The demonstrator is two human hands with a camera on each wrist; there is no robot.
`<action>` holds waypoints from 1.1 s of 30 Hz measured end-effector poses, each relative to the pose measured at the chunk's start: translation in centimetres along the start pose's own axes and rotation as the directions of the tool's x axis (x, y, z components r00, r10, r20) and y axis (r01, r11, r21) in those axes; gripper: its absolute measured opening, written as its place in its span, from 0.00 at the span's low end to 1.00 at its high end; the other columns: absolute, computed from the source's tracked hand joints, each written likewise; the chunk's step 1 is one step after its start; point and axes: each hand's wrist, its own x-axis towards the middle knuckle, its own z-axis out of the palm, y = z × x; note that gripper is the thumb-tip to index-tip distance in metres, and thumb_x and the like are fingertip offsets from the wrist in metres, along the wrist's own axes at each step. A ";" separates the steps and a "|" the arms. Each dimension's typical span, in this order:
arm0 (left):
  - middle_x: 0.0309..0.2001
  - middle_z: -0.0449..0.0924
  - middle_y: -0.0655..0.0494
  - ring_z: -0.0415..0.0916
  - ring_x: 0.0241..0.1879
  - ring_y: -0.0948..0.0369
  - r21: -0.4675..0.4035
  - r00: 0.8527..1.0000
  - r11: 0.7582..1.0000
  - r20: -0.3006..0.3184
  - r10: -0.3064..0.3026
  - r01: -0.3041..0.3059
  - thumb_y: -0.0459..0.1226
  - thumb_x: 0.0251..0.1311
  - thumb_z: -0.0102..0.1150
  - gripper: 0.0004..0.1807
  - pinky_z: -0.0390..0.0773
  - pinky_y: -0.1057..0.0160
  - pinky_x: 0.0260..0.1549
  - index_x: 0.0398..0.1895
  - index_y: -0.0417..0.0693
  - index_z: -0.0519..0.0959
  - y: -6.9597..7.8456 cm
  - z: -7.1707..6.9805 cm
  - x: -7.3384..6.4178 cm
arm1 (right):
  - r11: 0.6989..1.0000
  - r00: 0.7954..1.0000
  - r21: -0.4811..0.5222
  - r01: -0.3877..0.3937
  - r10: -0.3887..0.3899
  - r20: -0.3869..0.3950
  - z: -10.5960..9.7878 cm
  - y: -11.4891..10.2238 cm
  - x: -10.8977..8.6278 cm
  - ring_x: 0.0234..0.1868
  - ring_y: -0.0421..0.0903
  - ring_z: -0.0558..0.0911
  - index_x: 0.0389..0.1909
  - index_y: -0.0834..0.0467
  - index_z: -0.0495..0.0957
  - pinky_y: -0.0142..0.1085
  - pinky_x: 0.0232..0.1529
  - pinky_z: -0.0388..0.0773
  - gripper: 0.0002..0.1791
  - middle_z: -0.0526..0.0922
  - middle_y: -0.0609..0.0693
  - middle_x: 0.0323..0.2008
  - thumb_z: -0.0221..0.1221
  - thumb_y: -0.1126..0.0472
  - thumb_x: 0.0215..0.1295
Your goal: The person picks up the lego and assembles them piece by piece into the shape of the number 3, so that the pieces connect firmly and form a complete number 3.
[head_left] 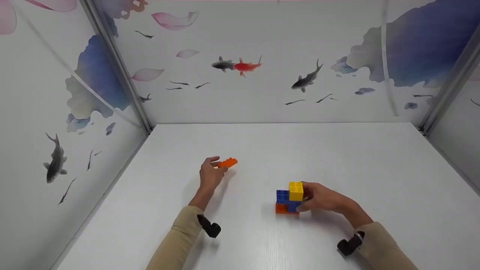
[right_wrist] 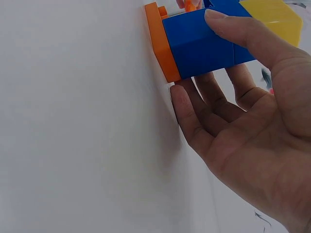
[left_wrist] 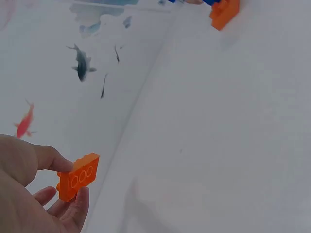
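Observation:
My left hand (head_left: 212, 173) pinches a thin orange toy brick (head_left: 228, 162) between thumb and fingers, over the far middle of the table. In the left wrist view the hollow underside of this orange brick (left_wrist: 81, 177), with its round tubes, faces the camera. To the right, my right hand (head_left: 322, 197) grips a small stack of toy bricks by its right side. An orange brick (head_left: 282, 209) forms its base, blue bricks (head_left: 282, 196) sit above, and a yellow brick (head_left: 296, 191) is on top. In the right wrist view the thumb presses a blue brick (right_wrist: 199, 43).
The white table (head_left: 247, 240) meets a back wall (head_left: 262, 105) printed with fish and petals. A side wall (head_left: 22, 150) stands at the left, with metal posts in the corners. A small black camera (head_left: 210, 227) is strapped on each sleeve.

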 end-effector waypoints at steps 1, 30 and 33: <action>0.60 0.76 0.40 0.80 0.54 0.49 -0.016 1.000 1.000 0.007 0.007 -0.007 0.30 0.64 0.61 0.26 0.82 0.58 0.55 0.65 0.40 0.71 0.3 0.0 -0.2 | 1.000 1.000 0.003 -0.003 0.003 -0.001 0.0 0.0 0.0 0.57 0.51 0.77 0.69 0.59 0.67 0.55 0.67 0.72 0.39 0.78 0.56 0.60 0.71 0.57 0.57; 0.61 0.78 0.44 0.83 0.42 0.57 -0.293 0.866 0.944 0.422 0.268 -0.150 0.34 0.62 0.64 0.26 0.87 0.62 0.36 0.64 0.45 0.73 5.6 3.1 -6.4 | 1.000 1.000 -0.001 -0.006 0.006 -0.015 -0.1 -0.3 -0.1 0.57 0.50 0.76 0.68 0.58 0.68 0.56 0.68 0.71 0.38 0.78 0.54 0.60 0.71 0.57 0.57; 0.61 0.78 0.44 0.82 0.42 0.56 -0.303 0.849 0.944 0.457 0.267 -0.134 0.34 0.62 0.64 0.26 0.87 0.62 0.36 0.64 0.44 0.73 5.1 3.6 -6.6 | 1.000 1.000 0.007 0.002 -0.002 0.000 0.0 -0.3 -0.1 0.57 0.50 0.76 0.68 0.58 0.68 0.55 0.67 0.72 0.37 0.78 0.54 0.60 0.71 0.57 0.58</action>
